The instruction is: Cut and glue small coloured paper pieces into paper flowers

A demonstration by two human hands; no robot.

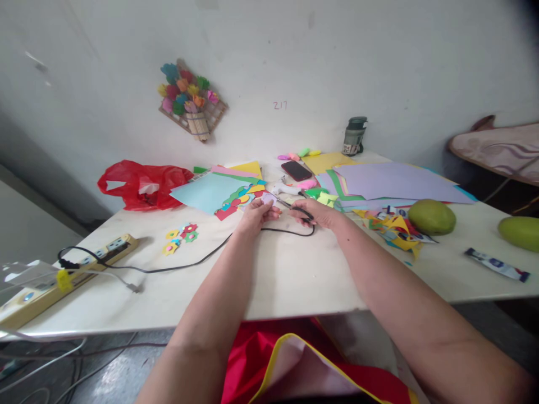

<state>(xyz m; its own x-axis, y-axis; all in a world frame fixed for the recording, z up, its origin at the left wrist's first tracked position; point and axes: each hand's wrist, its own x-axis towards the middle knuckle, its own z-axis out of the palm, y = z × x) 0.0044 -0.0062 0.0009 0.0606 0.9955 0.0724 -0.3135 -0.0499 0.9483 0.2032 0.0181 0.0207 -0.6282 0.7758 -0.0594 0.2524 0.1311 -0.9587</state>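
Between the fingertips of my left hand [258,215] is a small piece of lilac paper [268,198]. My right hand [315,213] is closed around the dark handles of a pair of scissors [304,212], whose blades point left toward that paper. Just beyond my hands lies a white glue gun [286,189]. Coloured paper scraps [242,197] are heaped past my left hand. A group of small paper flowers [181,238] rests on the table to the left of my left forearm.
A power strip [107,249] sits at left, its black cable [185,268] running under my hands. Behind are a red plastic bag [145,182], a phone [296,170], paper sheets [396,182] and a bottle [354,136]. At right lie cuttings [396,227], green fruit [432,217] and a tube [497,265].
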